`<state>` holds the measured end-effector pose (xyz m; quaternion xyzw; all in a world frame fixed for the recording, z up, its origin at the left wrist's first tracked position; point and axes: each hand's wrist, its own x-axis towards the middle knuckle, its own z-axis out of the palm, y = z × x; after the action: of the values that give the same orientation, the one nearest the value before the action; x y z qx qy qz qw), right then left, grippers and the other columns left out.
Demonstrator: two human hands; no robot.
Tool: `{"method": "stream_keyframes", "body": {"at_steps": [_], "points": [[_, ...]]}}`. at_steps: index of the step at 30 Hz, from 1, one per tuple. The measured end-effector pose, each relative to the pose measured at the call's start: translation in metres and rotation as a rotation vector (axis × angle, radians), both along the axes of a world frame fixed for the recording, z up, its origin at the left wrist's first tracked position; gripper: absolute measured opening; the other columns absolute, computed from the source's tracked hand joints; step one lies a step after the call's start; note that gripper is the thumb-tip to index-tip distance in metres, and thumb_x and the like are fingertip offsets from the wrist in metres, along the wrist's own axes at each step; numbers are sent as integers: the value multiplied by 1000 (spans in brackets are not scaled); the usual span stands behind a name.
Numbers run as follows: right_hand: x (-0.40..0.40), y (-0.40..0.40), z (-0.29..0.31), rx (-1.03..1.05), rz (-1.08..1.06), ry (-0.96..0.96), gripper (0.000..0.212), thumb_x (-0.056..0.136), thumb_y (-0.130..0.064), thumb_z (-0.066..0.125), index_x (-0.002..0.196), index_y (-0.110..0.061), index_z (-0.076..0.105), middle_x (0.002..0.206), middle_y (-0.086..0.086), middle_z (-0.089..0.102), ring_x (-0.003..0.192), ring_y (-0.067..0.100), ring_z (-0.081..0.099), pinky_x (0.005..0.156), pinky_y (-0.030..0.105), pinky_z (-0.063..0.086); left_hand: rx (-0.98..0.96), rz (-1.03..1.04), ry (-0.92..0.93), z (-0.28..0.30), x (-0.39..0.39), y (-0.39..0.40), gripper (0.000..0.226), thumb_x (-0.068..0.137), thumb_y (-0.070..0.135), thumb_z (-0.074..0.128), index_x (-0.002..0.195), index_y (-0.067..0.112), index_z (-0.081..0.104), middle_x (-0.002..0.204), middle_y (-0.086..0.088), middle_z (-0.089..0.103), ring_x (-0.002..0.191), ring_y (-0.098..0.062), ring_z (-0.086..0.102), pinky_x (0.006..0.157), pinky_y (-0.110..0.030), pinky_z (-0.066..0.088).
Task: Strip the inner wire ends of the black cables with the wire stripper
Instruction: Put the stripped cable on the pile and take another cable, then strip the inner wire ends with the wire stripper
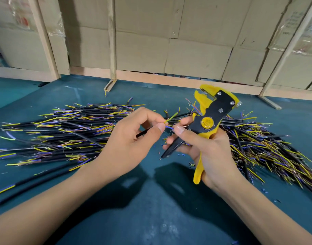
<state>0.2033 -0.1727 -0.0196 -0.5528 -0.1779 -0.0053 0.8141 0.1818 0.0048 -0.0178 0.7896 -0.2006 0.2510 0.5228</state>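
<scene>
- Left hand [128, 138] pinches a black cable [142, 133] at its end, yellow-green wire [171, 117] sticking up free.
- Right hand [204, 149] wraps the stripper [209, 121]; thumb and finger also nip the blue wire [169, 127].
- Best: splay wires apart, feed one into the jaws — square.
- Cable piles [66, 131] both sides on the mat [151, 200]; loose strands could snag.

One cable pile [66, 131] lay left on the table [151, 200], another pile [261, 147] right. Both hands worked between them, boxes [169, 41] behind.
</scene>
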Motion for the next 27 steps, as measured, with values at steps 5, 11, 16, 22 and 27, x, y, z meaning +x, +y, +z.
{"method": "stream_keyframes", "body": {"at_steps": [5,11,16,22,27], "points": [[-1,2,-1,-21,-9,-8,21,77,-1,78,92,1,65,81,23,62,66,40,66,70,54,59,21,41,28,7,-1,3,9,93,20,64,86,16,67,78,12,57,74,-4,53,68,-11,37],[0,2,-4,-47,2,6,24,78,0,78,98,2,64,78,23,62,67,41,67,72,60,59,114,35,-19,12,-2,6,15,92,24,60,88,11,68,80,13,50,73,0,48,71,-14,33],[-1,4,-5,-49,52,24,15,81,-4,75,93,-2,68,78,21,64,66,41,67,70,59,59,129,30,-93,11,-2,5,12,99,18,58,98,8,65,86,15,53,77,6,51,74,-8,35],[-7,4,-5,-49,340,156,12,89,-12,70,89,0,68,78,22,62,69,41,67,69,58,57,-182,-3,-63,15,-1,7,12,104,18,53,105,19,65,98,5,71,86,-28,58,82,-39,48],[-10,5,-8,-118,497,143,14,90,-12,67,93,2,66,81,22,63,72,41,69,72,60,57,-238,-21,-42,15,-1,6,13,104,17,52,106,18,64,97,13,73,87,-27,59,82,-31,52]]}}
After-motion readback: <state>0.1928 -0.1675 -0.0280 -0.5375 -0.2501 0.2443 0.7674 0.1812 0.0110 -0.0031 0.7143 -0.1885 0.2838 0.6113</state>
